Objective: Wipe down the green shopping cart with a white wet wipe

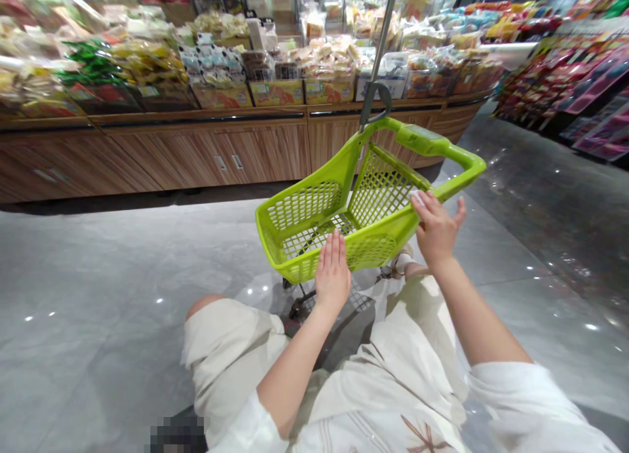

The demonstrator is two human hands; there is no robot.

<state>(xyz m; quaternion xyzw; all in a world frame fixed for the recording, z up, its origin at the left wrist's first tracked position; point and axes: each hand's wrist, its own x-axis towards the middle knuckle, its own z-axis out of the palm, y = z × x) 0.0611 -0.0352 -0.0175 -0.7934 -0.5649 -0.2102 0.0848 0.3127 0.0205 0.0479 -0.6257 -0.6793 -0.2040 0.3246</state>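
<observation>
A lime-green plastic shopping cart (378, 240) with lattice walls stands right in front of me, its handle (462, 171) to the upper right. My left hand (334, 273) rests on the rim of the near side, fingers stretched and together, palm hidden. Further right, my right hand (437, 230) presses a small white wipe (419, 196) against the cart's rim close to the handle. Only a bit of the wipe shows past the fingertips. Inside, the basket's grid floor (295, 244) is visible.
Behind the cart runs a wooden display counter (206, 155) stacked with packaged snacks (221, 63). A grey pole (381, 53) rises beside the cart. More goods racks (550, 79) stand at right. Grey glossy tiles (98, 295) cover the floor around my bent knees.
</observation>
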